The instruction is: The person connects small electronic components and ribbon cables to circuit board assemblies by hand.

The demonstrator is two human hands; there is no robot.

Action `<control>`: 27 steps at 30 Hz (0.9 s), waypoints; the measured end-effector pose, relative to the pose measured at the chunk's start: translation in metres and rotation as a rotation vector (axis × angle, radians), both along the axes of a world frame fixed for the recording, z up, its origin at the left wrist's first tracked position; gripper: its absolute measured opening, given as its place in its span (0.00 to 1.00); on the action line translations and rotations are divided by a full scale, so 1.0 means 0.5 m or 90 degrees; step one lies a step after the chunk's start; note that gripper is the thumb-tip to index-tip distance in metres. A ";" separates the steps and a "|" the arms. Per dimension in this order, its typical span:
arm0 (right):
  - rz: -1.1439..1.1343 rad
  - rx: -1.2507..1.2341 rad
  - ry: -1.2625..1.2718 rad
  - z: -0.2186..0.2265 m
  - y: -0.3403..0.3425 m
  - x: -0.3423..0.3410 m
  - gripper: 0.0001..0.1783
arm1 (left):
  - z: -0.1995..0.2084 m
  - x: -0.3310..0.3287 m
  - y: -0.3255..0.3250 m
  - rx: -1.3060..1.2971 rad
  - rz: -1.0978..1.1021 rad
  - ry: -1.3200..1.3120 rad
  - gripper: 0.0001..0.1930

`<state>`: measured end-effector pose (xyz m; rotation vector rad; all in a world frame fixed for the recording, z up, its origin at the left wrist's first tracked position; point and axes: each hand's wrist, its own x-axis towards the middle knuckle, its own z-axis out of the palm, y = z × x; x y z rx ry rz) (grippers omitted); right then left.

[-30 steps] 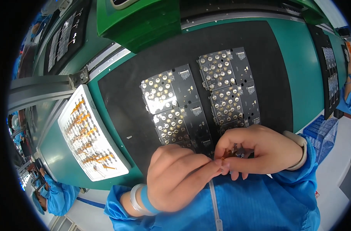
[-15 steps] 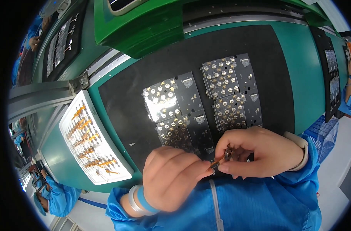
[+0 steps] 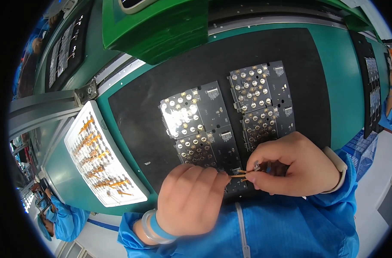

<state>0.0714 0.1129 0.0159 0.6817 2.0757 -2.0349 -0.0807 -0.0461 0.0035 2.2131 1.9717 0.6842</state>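
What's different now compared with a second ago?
Little: the left hand and right hand have stayed together over the near edge of the circuit boards, both pinching a small orange strip. The white tray of orange strips lies unchanged at left.

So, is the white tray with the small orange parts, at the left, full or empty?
Mostly full: the white tray holds rows of small orange parts over most of its surface. Whether any slot is empty, cannot tell.
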 end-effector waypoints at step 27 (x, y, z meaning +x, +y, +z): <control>-0.034 0.089 0.037 -0.016 -0.006 -0.014 0.04 | -0.004 0.011 0.017 0.140 -0.022 -0.102 0.11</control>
